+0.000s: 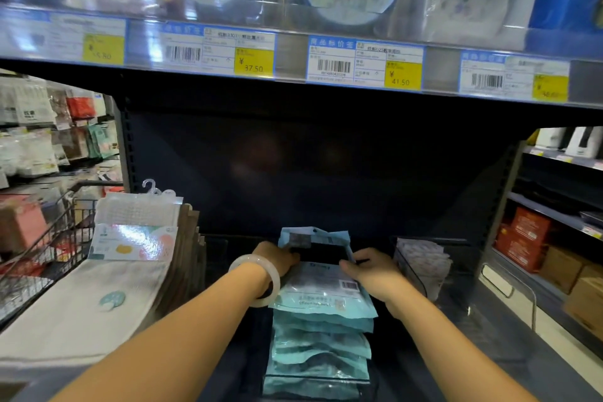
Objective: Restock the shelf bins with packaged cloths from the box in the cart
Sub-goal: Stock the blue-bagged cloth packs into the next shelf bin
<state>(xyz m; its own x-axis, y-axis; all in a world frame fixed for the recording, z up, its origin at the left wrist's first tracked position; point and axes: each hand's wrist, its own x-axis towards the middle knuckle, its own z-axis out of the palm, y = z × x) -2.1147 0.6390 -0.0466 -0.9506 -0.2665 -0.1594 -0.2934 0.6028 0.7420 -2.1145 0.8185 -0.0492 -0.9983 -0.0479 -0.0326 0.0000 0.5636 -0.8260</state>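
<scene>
A row of teal cloth packets (321, 336) stands in a clear bin (313, 383) on the dark lower shelf (489, 320), the row's long axis running from the shelf's front edge back toward its rear panel. The packets lean like overlapped tiles, printed faces up, each one's long side lying across the row from left to right. The rearmost packet (313, 238) is tipped up nearly upright, its hang-hole top edge pointing up and away from the person. The left hand (277, 259), with a pale bangle (257, 281) on its wrist, curls its grip round that packet's left edge; the right hand (368, 272) has its grip closed on the right edge, thumb pressed on the barcoded packet just in front. Toward the shelf's left end lies a stack of white packaged cloths (130, 238), with a wire cart (49, 238) beyond it. Near the right end stands another clear bin of pale packets (424, 264).
</scene>
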